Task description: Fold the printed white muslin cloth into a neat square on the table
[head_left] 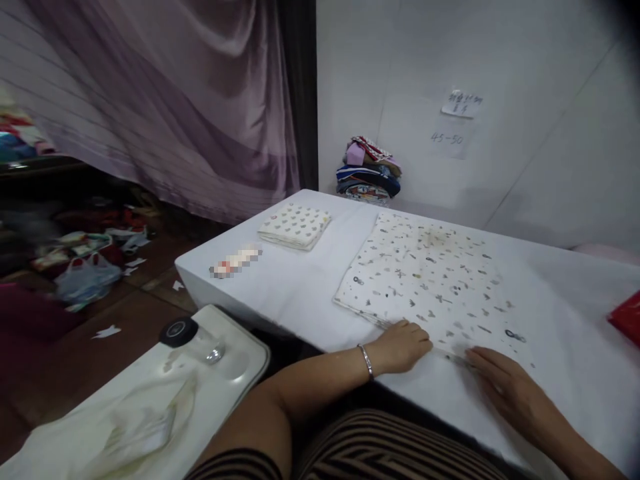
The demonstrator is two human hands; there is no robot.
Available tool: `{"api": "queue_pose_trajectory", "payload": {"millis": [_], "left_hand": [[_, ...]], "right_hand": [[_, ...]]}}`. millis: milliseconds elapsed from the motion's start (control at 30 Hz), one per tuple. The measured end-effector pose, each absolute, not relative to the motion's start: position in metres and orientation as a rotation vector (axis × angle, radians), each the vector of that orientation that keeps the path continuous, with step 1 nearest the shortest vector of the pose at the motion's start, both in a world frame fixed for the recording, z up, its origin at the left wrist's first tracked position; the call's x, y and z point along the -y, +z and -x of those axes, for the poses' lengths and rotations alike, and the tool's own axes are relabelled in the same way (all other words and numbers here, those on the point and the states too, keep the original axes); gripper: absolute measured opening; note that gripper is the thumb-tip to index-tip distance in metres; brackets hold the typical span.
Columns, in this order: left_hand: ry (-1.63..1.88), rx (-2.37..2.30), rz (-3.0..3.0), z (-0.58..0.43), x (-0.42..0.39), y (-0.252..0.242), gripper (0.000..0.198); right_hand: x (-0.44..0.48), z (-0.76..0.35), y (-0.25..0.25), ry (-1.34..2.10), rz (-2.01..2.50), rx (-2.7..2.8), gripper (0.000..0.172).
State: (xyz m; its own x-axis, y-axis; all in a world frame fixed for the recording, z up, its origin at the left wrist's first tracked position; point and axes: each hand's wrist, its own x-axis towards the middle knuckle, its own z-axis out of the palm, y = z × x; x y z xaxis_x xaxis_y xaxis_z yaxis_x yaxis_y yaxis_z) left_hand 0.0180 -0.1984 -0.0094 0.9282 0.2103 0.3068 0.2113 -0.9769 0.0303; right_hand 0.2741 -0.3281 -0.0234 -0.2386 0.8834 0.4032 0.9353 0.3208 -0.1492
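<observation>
White, layered cotton-looking cloth with small grey printed motifs [425,280] lies flat on the white-covered bench [280,293]. Hands apart at its near edge: left hand [403,345] curled over the hem, right hand [505,380] with fingers extended at the edge; from here can't tell whether either pinches it. Likely light, soft, limp, hardly slippery or fragile; layers may slide. Best hold, I'd judge: near corners, all plies together.
</observation>
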Motion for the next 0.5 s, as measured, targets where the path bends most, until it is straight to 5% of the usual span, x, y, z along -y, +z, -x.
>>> {"api": "queue_pose_trajectory", "payload": {"millis": [233, 500], "left_hand": [[-0.590, 0.688, 3.103, 0.041, 0.191, -0.003, 0.019], [-0.922, 1.705, 2.633, 0.131, 0.164, -0.003, 0.017]], "right_hand": [[0.254, -0.183, 0.005, 0.165, 1.401, 2.310, 0.031], [0.183, -0.108, 0.006, 0.408, 1.334, 2.339, 0.029]]}}
